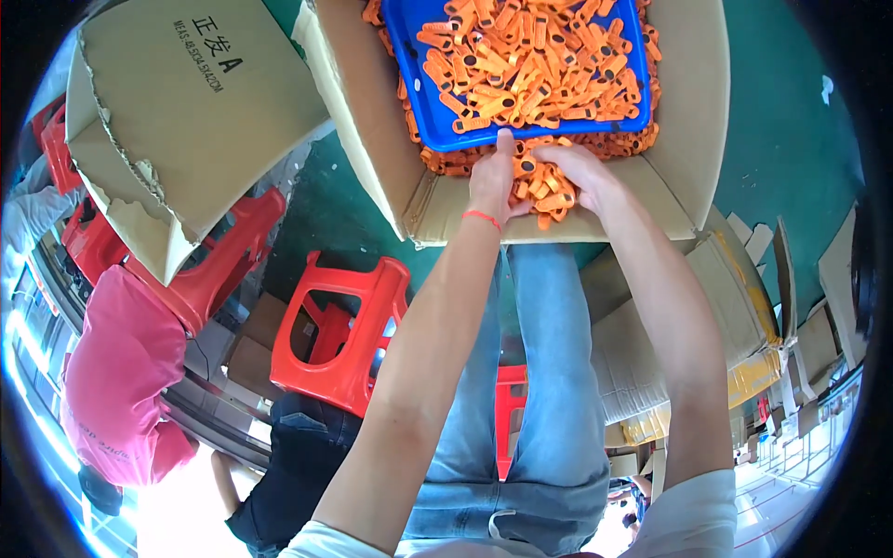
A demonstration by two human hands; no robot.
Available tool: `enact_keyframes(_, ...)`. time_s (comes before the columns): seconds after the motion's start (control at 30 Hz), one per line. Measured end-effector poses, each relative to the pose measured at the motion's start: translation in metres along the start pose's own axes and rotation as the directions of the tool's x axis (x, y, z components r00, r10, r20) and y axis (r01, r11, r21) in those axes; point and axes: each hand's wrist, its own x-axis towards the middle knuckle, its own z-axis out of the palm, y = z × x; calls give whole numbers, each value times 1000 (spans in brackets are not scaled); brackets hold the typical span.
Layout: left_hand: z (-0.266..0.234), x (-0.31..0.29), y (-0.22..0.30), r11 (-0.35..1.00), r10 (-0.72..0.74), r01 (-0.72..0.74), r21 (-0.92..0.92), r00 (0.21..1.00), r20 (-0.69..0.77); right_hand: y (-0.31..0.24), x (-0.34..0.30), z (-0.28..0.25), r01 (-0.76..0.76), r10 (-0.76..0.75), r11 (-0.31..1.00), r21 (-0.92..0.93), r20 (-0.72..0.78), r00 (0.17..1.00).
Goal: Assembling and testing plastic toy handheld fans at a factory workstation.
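Note:
A blue plastic tray (pixel 416 88) heaped with several small orange plastic parts (pixel 530 56) sits inside an open cardboard box (pixel 693 102) that also holds loose orange parts. My left hand (pixel 490 181) is at the tray's near rim, thumb pointing up against the blue edge, fingers curled into the loose parts. My right hand (pixel 581 172) lies beside it, cupped over a handful of orange parts (pixel 549 197) at the box's near edge. A red string circles my left wrist.
A second cardboard box (pixel 177 121) stands open at the left. A red plastic stool (pixel 349 325) is below the box on the green floor (pixel 791 130). A person in a pink shirt (pixel 116 381) crouches at the lower left. Flattened cartons (pixel 744 307) lie at the right.

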Motion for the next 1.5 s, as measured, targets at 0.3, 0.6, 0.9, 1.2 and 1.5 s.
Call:
enact_keyframes(0.3, 5, -22, 22, 990, 134, -139, 36, 985, 104, -17, -28, 8, 9, -9, 1000, -11, 24, 1000)
enact_keyframes(0.6, -19, -13, 96, 685, 717, -724, 82, 690, 97, -79, -16, 25, 271, -272, 962, 10, 55, 961)
enact_keyframes(0.9, -44, 17, -4, 515, 523, -477, 712, 833, 180, -27, 7, -92, 119, -287, 721, -683, -138, 948)
enact_keyframes(1.2, -10, 81, -39, 269, 671, -427, 863, 726, 150, 27, 87, -34, 39, -397, 281, -959, -79, 914)
enact_keyframes(1.5, 11, 36, -26, 785, 441, -369, 498, 897, -30, 12, 17, 9, 191, -235, 733, -653, 20, 972)
